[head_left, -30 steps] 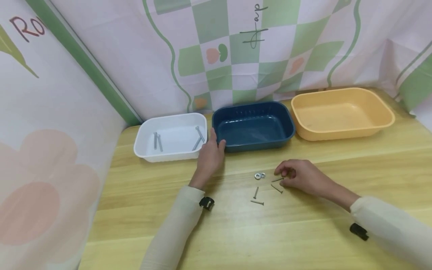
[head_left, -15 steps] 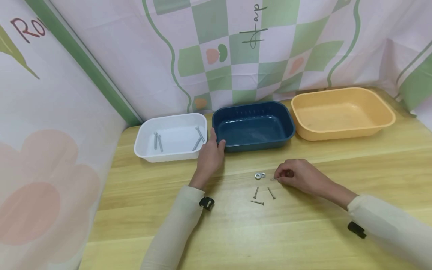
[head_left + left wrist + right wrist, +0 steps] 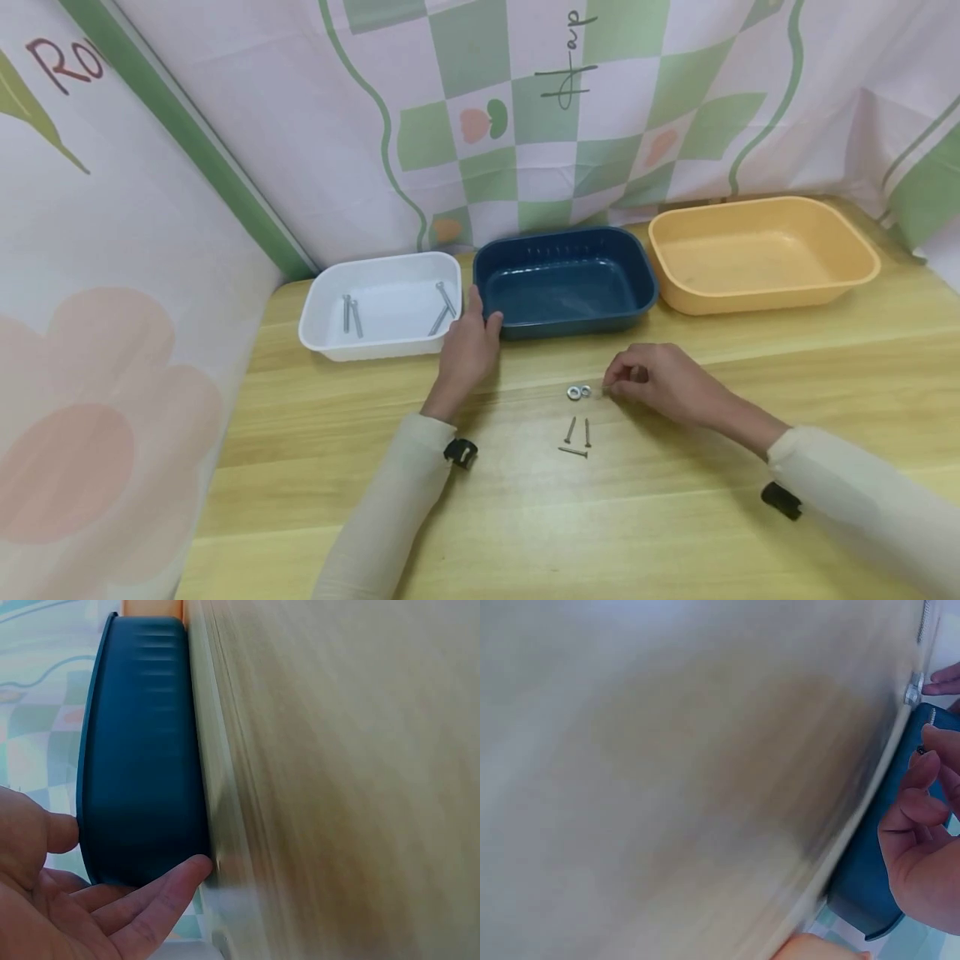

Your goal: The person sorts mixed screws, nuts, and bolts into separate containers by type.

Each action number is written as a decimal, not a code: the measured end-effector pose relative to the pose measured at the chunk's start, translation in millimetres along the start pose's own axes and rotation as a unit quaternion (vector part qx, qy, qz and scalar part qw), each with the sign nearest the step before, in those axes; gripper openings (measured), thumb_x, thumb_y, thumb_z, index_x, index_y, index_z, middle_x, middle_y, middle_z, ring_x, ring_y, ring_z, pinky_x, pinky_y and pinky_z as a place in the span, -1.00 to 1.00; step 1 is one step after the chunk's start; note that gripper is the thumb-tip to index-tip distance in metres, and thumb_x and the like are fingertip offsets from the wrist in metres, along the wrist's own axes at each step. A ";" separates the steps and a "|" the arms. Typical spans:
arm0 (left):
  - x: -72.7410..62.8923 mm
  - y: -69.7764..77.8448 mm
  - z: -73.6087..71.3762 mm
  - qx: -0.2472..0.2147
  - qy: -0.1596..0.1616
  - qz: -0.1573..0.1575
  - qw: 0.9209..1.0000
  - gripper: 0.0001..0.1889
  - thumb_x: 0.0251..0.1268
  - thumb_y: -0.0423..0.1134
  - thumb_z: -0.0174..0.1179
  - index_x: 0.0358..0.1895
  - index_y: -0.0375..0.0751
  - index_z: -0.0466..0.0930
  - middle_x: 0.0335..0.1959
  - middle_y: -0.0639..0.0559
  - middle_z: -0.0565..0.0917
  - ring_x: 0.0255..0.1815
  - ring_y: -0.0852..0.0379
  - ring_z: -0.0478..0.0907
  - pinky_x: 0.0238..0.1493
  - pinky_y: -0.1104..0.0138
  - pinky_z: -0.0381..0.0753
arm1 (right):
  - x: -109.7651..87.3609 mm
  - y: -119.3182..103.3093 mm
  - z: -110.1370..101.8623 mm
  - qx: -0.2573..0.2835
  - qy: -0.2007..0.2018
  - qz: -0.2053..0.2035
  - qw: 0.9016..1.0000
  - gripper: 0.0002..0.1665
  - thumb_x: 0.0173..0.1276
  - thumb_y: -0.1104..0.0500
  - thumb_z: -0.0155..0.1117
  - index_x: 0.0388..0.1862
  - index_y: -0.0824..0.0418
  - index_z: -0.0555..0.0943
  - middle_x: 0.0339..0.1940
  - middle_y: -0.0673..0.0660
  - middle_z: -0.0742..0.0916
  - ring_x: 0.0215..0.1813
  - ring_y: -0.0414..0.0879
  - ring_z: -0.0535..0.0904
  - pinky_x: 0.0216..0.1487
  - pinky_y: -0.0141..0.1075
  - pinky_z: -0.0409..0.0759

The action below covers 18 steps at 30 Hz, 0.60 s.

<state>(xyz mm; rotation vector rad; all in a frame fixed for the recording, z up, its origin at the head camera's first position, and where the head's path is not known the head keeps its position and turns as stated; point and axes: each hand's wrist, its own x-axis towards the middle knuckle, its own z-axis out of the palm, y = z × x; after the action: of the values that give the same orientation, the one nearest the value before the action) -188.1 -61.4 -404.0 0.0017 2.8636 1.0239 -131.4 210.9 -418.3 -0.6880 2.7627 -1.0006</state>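
My left hand [image 3: 469,354] holds the near left corner of the dark blue tray [image 3: 564,321], its fingers along the end wall and thumb at the front. In the left wrist view, the thumb meets the rim and one fingertip reaches down close to the table. My right hand [image 3: 671,383] pinches a small screw between thumb and fingertips; its dark head [image 3: 922,751] shows in the right wrist view. Just left of those fingertips lie a washer [image 3: 573,392] and a nut [image 3: 586,391]. Nearer me are three loose screws, one upright in view [image 3: 588,432], one slanted [image 3: 570,429], one crosswise [image 3: 573,452].
A white tray [image 3: 322,340] at the left contains several long silver bolts [image 3: 347,313]. On the right stands a yellow tray [image 3: 765,302], close beside the blue one. All three line the back of the wooden table [image 3: 675,525], before a patterned curtain [image 3: 480,50].
My right hand picks up a screw and moves slightly left and away from me. One loose screw has shifted left, turning beside the other two. The left hand stays at the tray.
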 end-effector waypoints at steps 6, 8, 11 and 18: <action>0.2 -2.7 0.8 0.000 0.007 0.007 1.000 -0.31 0.62 0.00 -0.07 0.61 -0.23 -0.04 0.31 -0.31 0.50 0.17 -0.19 0.56 0.17 0.01 0.52 | 11.5 -8.2 -8.0 -0.004 0.027 -0.019 0.999 -0.85 0.27 0.38 0.41 -0.29 0.13 0.75 -0.38 -0.09 0.72 -0.43 -0.17 0.52 -0.42 -0.32 0.53; 0.0 -3.4 0.8 0.001 0.010 0.009 1.000 -0.31 0.61 0.00 -0.06 0.61 -0.23 -0.03 0.31 -0.31 0.50 0.17 -0.19 0.56 0.17 0.01 0.52 | 16.1 -10.2 -10.8 -0.007 0.035 -0.023 0.999 -0.86 0.29 0.37 0.40 -0.28 0.14 0.75 -0.38 -0.08 0.71 -0.42 -0.17 0.52 -0.41 -0.32 0.52; 0.1 -3.9 0.8 0.001 0.013 0.013 1.000 -0.31 0.61 0.00 -0.04 0.61 -0.22 -0.02 0.34 -0.30 0.48 0.21 -0.18 0.54 0.20 0.02 0.50 | 22.5 -12.7 -14.6 -0.013 0.052 -0.029 0.998 -0.87 0.30 0.36 0.40 -0.27 0.14 0.75 -0.39 -0.08 0.70 -0.40 -0.16 0.51 -0.37 -0.31 0.51; 0.2 -4.6 -0.5 -0.007 0.017 0.022 1.000 -0.31 0.60 -0.03 -0.01 0.60 -0.24 -0.01 0.33 -0.32 0.47 0.23 -0.20 0.52 0.23 0.01 0.47 | 37.2 -19.3 -23.8 -0.010 0.096 -0.036 0.995 -0.89 0.31 0.35 0.41 -0.29 0.14 0.76 -0.39 -0.04 0.71 -0.38 -0.12 0.49 -0.36 -0.31 0.48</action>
<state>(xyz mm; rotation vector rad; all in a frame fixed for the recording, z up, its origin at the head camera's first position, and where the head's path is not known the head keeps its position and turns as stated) -188.2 -65.2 -406.6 0.0462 2.8999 1.0609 -163.5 194.6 -386.3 -0.7358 2.9348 -1.1107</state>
